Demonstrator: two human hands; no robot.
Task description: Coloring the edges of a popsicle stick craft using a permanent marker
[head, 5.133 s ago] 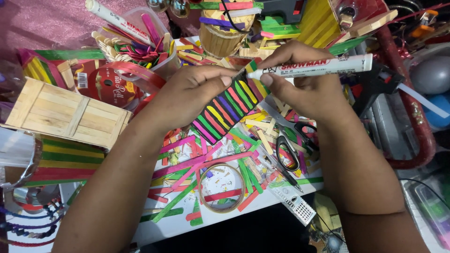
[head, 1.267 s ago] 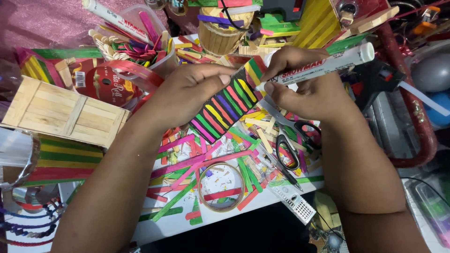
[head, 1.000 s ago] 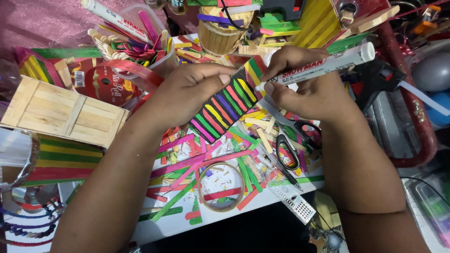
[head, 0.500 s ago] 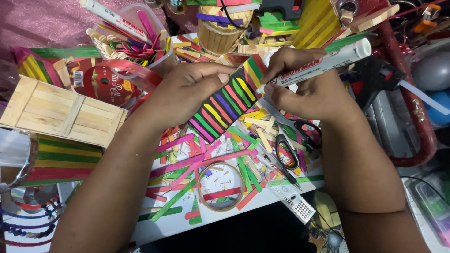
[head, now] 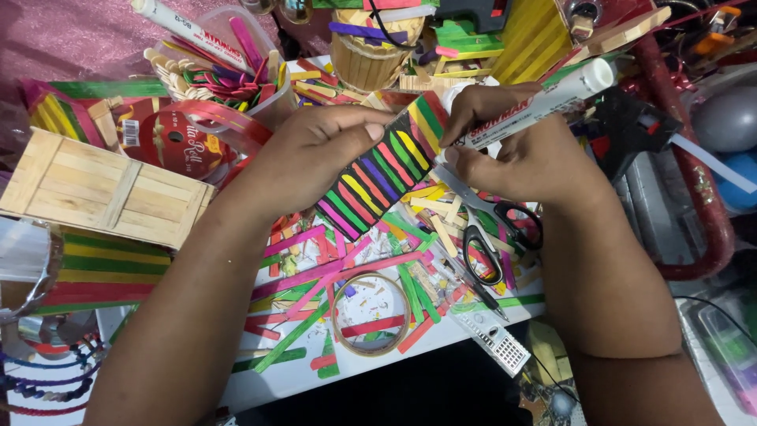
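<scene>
Left hand (head: pixel 303 162) pinches your striped stick panel (head: pixel 378 175) above the worktop (head: pixel 473 327); right hand (head: pixel 524 158) grips the white marker (head: pixel 528 110). Loose pinch risks tilt, smearing ink.

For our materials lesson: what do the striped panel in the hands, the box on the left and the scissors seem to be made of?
Striped panel: flat painted craft sticks, probably wood, glued side by side on a black backing.
Box: bare, unpainted wood; pale grain and slat seams show.
Scissors: black handles, likely plastic; the blades look like metal.
</scene>
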